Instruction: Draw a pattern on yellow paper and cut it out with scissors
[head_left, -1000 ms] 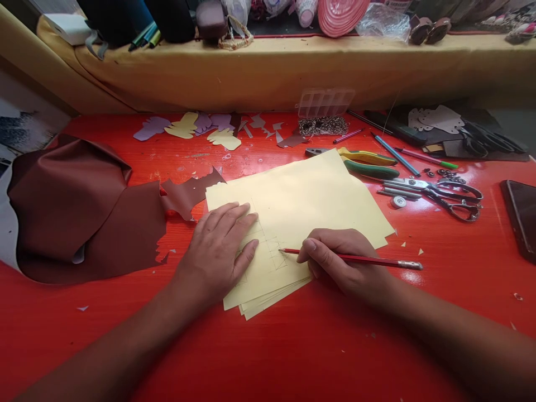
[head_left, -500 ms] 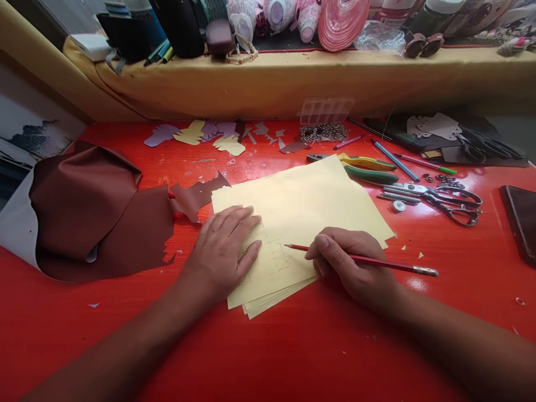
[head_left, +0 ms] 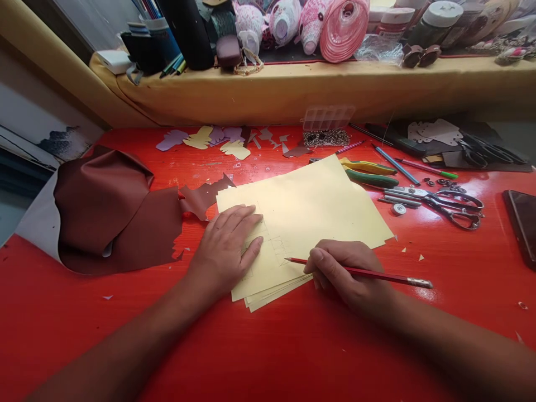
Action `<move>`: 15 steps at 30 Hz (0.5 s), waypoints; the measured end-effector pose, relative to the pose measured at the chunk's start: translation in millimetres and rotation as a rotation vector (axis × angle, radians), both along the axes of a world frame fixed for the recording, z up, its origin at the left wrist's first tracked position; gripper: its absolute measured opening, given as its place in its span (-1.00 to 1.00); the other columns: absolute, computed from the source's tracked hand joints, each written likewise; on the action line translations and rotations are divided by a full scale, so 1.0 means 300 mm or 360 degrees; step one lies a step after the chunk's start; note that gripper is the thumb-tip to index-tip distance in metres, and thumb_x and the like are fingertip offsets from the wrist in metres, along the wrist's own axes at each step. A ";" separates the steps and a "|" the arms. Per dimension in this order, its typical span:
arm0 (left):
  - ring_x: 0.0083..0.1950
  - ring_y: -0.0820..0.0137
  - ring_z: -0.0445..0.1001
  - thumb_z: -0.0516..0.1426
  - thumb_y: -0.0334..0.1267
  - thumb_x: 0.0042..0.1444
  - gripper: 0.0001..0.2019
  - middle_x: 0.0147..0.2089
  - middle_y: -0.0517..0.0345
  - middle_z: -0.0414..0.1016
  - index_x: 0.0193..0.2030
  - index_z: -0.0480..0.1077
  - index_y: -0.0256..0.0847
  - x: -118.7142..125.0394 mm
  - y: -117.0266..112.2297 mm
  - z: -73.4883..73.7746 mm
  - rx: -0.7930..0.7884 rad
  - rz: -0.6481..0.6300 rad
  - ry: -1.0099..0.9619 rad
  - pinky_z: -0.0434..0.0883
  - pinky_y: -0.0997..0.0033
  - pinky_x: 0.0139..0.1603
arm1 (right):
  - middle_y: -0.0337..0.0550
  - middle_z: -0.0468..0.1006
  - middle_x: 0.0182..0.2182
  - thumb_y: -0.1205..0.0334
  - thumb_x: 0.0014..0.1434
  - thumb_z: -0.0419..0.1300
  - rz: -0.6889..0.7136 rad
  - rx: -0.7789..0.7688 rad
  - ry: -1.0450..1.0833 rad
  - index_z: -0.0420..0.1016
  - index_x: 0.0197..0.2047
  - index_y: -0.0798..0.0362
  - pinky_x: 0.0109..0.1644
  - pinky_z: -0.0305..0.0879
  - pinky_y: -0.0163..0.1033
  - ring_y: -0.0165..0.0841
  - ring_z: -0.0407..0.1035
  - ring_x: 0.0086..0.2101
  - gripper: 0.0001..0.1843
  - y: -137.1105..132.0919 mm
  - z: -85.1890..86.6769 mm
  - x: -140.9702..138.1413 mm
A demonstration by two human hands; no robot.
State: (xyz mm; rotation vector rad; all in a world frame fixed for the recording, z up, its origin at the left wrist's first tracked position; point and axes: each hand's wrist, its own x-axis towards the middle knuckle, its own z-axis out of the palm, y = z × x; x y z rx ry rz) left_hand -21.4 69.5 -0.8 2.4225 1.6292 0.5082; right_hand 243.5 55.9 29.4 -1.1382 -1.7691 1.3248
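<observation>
Several pale yellow sheets of paper lie stacked at an angle on the red table. My left hand rests flat on the left part of the top sheet, fingers stretched out. In my right hand is a red pencil, gripped between thumb and fingers. Its tip points left, at the lower part of a faint pencil drawing of thin lines; I cannot tell whether it touches the paper. Part of the drawing is hidden under my left hand.
Folded brown leather lies on the left. Beyond the paper are pliers, metal scissors, pens and a clear compartment box. A phone lies at the right edge. Cut shapes lie at the back.
The pencil tip in my right hand has moved down the drawing, toward me. My left hand stays flat on the paper. The camera view has shifted slightly.
</observation>
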 end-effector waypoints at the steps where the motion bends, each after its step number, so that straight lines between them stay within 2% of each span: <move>1: 0.46 0.03 0.32 0.03 -0.15 0.48 -0.63 0.43 -0.01 0.43 0.33 0.40 -0.08 0.000 0.000 0.000 -0.0001 -0.0004 -0.0001 0.25 -0.15 0.49 | -0.26 0.47 -0.63 0.01 0.56 0.09 -0.0006 -0.0012 0.0015 0.57 -0.40 0.04 -0.49 0.33 -0.26 -0.37 0.41 -0.59 -0.48 0.001 -0.003 0.000; 6: 0.47 0.04 0.32 0.03 -0.13 0.49 -0.62 0.44 -0.01 0.43 0.34 0.40 -0.09 -0.003 -0.002 -0.004 0.0012 -0.0022 -0.0002 0.25 -0.14 0.48 | -0.31 0.39 -0.67 -0.10 0.53 0.13 -0.0119 -0.0155 0.0189 0.56 -0.42 0.04 -0.49 0.36 -0.26 -0.38 0.38 -0.62 -0.45 0.012 -0.009 -0.003; 11: 0.48 0.03 0.30 0.01 -0.13 0.50 -0.61 0.46 -0.03 0.41 0.35 0.39 -0.13 -0.004 -0.002 -0.008 0.0017 -0.0039 0.0027 0.23 -0.15 0.49 | -0.30 0.39 -0.67 -0.16 0.51 0.16 -0.0122 -0.0183 0.0170 0.57 -0.42 0.03 -0.49 0.37 -0.25 -0.38 0.37 -0.61 -0.43 0.016 -0.006 -0.007; 15: 0.49 0.01 0.30 0.01 -0.13 0.50 -0.61 0.45 -0.05 0.41 0.36 0.39 -0.12 -0.003 -0.001 -0.008 0.0015 -0.0039 0.0035 0.22 -0.17 0.51 | -0.28 0.41 -0.66 -0.13 0.53 0.15 -0.0100 -0.0163 0.0124 0.57 -0.42 0.04 -0.48 0.36 -0.25 -0.37 0.39 -0.60 -0.44 0.016 -0.006 -0.010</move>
